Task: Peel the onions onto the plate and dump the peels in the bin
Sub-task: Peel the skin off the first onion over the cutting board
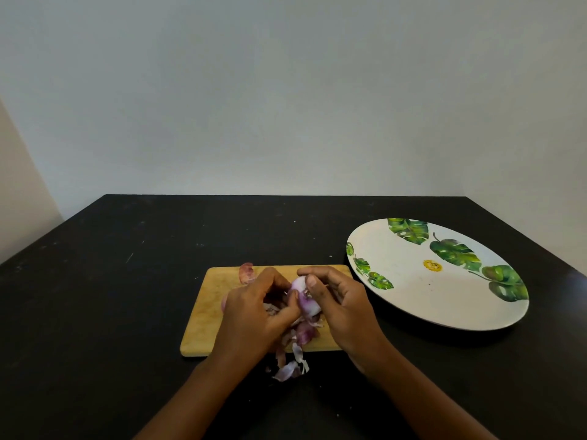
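Observation:
A purple-white onion (303,296) is held between both hands above a wooden cutting board (203,315). My right hand (343,309) grips it from the right, thumb on its top. My left hand (254,312) pinches a strip of skin at the onion's left side. Loose purple peels (298,347) lie on the board's front edge and spill onto the table. One peel (246,272) rests at the board's far edge. A bit of another onion (224,304) peeks out left of my left hand. The white plate (413,290) with green leaf prints sits to the right and holds nothing.
The board and plate stand on a black table (111,296) against a pale wall. No bin is in view. The plate's near left rim lies close to the board's right end.

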### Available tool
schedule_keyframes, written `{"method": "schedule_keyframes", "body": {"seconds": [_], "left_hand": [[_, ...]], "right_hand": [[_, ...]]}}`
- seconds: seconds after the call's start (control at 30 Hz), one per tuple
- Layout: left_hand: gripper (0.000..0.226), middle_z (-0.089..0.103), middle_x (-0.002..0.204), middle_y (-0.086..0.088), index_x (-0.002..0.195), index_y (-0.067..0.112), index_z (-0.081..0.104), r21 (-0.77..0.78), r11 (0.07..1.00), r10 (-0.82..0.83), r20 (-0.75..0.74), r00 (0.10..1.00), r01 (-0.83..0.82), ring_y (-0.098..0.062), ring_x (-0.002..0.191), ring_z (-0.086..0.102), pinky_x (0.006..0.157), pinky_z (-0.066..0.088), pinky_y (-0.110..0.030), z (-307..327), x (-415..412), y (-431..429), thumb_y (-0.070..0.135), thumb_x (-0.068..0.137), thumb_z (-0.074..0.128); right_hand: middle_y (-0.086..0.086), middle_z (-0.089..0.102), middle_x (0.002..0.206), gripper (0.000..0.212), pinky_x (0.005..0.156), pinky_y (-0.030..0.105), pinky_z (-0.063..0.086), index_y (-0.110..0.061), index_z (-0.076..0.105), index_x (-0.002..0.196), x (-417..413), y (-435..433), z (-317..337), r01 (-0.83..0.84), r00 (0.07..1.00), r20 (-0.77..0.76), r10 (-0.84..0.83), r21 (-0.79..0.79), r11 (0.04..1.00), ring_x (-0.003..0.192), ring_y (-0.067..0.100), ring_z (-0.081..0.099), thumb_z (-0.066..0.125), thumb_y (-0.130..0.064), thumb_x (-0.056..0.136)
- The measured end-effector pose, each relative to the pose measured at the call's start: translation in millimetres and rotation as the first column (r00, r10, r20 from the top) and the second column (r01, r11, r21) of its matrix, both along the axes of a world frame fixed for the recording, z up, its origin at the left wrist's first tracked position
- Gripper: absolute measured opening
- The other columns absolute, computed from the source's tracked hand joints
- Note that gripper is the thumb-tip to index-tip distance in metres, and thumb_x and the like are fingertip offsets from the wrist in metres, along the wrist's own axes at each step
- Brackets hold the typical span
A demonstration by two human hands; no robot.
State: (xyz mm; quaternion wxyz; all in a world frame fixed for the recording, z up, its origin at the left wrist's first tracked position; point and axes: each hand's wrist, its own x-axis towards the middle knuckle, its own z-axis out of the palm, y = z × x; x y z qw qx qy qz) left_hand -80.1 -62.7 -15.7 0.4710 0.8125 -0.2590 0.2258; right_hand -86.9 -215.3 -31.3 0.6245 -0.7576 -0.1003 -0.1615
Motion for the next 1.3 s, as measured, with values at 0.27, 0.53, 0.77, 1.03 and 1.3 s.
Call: {"method": "schedule_keyframes", "body": {"seconds": [0.27, 0.53, 0.77, 1.03, 1.3], "left_hand": [[0.043, 0.056, 0.063, 0.007, 0.070, 0.037, 0.038, 0.084, 0.993, 0.083, 0.004, 0.997, -0.083, -0.011, 0.061, 0.059, 0.052, 0.050, -0.030, 0.2, 0.1, -0.3, 0.010, 0.078, 0.071], [0.035, 0.062, 0.061, -0.001, 0.079, 0.028, 0.047, -0.061, 0.985, 0.155, -0.085, 0.984, -0.161, -0.017, 0.059, 0.060, 0.049, 0.048, -0.027, 5.7, 1.4, 1.8, -0.002, 0.078, 0.065], [0.020, 0.059, 0.055, 0.000, 0.079, 0.008, 0.056, -0.335, 0.933, 0.043, -0.260, 0.965, -0.132, -0.001, 0.051, 0.055, 0.052, 0.044, -0.012, 10.8, 1.4, -4.5, -0.011, 0.077, 0.062], [0.017, 0.068, 0.072, -0.012, 0.078, 0.008, 0.062, -0.465, 0.878, -0.075, -0.373, 0.925, -0.116, -0.026, 0.073, 0.067, 0.070, 0.056, -0.033, 8.3, 3.5, -4.4, -0.007, 0.083, 0.055], [0.023, 0.062, 0.106, 0.025, 0.090, 0.038, 0.068, -0.199, 0.975, 0.056, -0.209, 0.976, -0.099, 0.012, 0.103, 0.056, 0.081, 0.045, -0.007, 0.2, 2.3, -7.6, 0.023, 0.084, 0.051]], "right_hand": [[-0.008, 0.069, 0.101, 0.018, 0.077, 0.019, 0.053, -0.018, 0.067, 0.105, -3.4, 2.1, 4.6, -0.053, 0.998, 0.015, 0.053, -0.014, 0.999, 0.097, 0.007, 0.066, 0.055, -0.023, 0.094], [-0.011, 0.070, 0.095, 0.018, 0.076, 0.015, 0.051, -0.024, 0.066, 0.102, -3.3, 3.2, 8.2, -0.034, 0.999, 0.000, 0.034, 0.001, 0.999, 0.094, 0.004, 0.066, 0.051, -0.017, 0.096], [0.006, 0.075, 0.097, 0.026, 0.077, 0.033, 0.059, -0.014, 0.070, 0.097, -5.0, 8.6, 15.8, -0.042, 0.930, -0.291, 0.224, 0.521, 0.852, 0.094, 0.021, 0.071, 0.045, -0.017, 0.100], [0.015, 0.066, 0.082, 0.032, 0.042, 0.020, 0.042, 0.000, 0.064, 0.107, -7.3, 2.9, 28.9, 0.051, 0.822, -0.333, 0.461, 0.851, 0.524, 0.056, 0.016, 0.054, 0.037, -0.015, 0.101], [0.023, 0.071, 0.106, 0.034, 0.077, 0.037, 0.060, 0.001, 0.059, 0.117, -3.6, 3.9, 24.6, 0.125, 0.837, -0.425, 0.344, 0.762, 0.636, 0.092, 0.031, 0.071, 0.051, -0.025, 0.096]]}}
